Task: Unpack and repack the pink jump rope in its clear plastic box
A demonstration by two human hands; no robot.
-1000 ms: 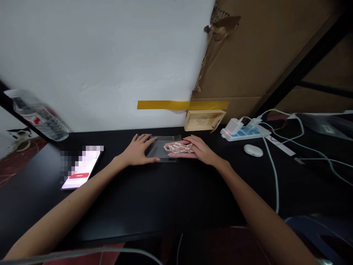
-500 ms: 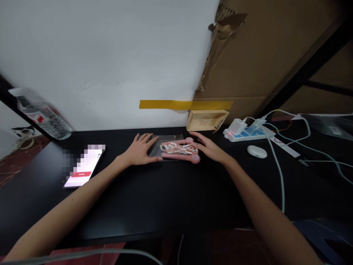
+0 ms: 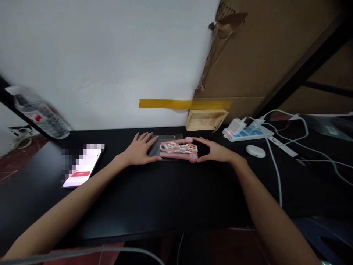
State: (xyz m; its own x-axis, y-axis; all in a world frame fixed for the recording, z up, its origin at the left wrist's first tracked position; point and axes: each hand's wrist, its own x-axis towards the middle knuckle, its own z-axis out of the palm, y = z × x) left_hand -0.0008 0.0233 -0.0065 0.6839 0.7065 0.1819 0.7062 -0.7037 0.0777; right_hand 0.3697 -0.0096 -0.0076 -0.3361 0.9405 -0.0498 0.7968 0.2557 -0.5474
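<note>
A pink and white beaded skipping rope (image 3: pixel 179 147) lies bundled on the black table, its beads between two pink handles with round ends. Around and under its left part is a clear plastic bag or sleeve (image 3: pixel 155 150). My left hand (image 3: pixel 139 150) rests flat on the left side of the clear plastic, fingers spread, thumb pointing at the lower handle. At the right, my right hand (image 3: pixel 216 151) spans the handle ends, fingertips by the upper one and thumb by the lower one, with a gap between them. Whether it presses on the handles is hard to tell.
A lit phone (image 3: pixel 82 167) lies left, and a plastic bottle (image 3: pixel 41 114) leans by the wall. Behind the right hand stands a shallow wooden box (image 3: pixel 206 119). A power strip (image 3: pixel 244 132) with cables and a white earbud case (image 3: pixel 255 151) are at the right.
My right hand has moved from over the rope's right side to its handle ends, and its thumb now shows at the lower handle. The left hand stays in place.
</note>
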